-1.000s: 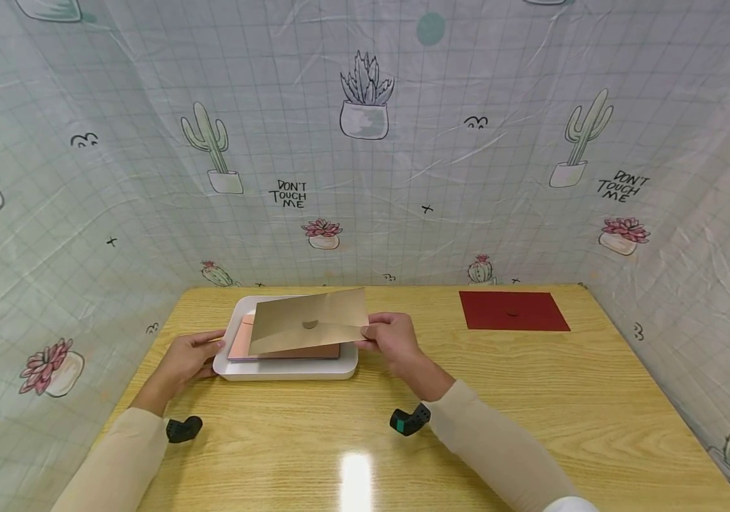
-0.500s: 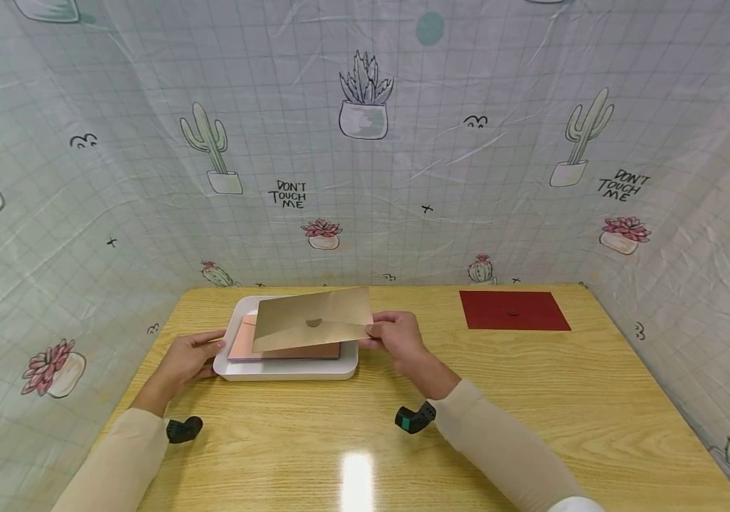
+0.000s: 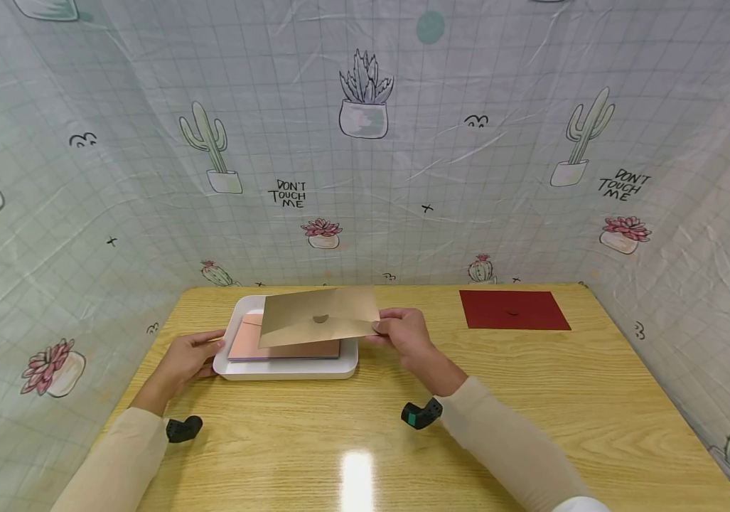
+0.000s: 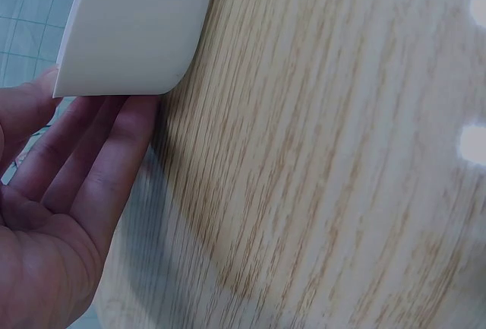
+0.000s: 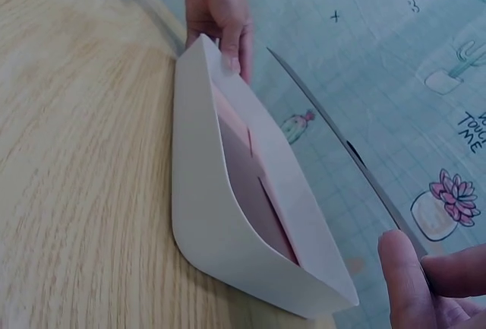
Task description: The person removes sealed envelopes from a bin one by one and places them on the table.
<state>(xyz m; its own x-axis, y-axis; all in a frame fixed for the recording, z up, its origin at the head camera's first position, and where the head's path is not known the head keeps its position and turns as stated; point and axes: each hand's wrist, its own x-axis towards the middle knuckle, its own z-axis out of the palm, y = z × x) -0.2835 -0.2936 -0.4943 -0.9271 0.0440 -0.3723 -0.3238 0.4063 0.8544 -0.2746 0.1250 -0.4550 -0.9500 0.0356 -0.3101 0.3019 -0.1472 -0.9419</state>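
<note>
My right hand [image 3: 405,334] pinches the right edge of a gold-brown envelope [image 3: 313,307] between thumb and fingers. The envelope hangs tilted above a white tray [image 3: 288,371], its flap notch facing up. In the right wrist view the envelope [image 5: 342,138] shows nearly edge-on, apart from the tray. Inside the tray lies a stack topped by a salmon-pink envelope [image 3: 246,341], partly covered by the gold-brown one in the head view. At the tray's left end my left hand [image 3: 184,359] holds it, thumb at the rim and fingers against the outer wall [image 4: 137,33].
A dark red envelope [image 3: 514,311] lies flat at the back right of the wooden table [image 3: 288,441]. Patterned cloth [image 3: 428,163] encloses the table at the back and sides. Each wrist carries a black device, one [image 3: 421,414] at the right cuff.
My right hand has moved slightly right and away from me, carrying the gold-brown envelope along, so more of the pink one shows. The left hand and tray have stayed put.
</note>
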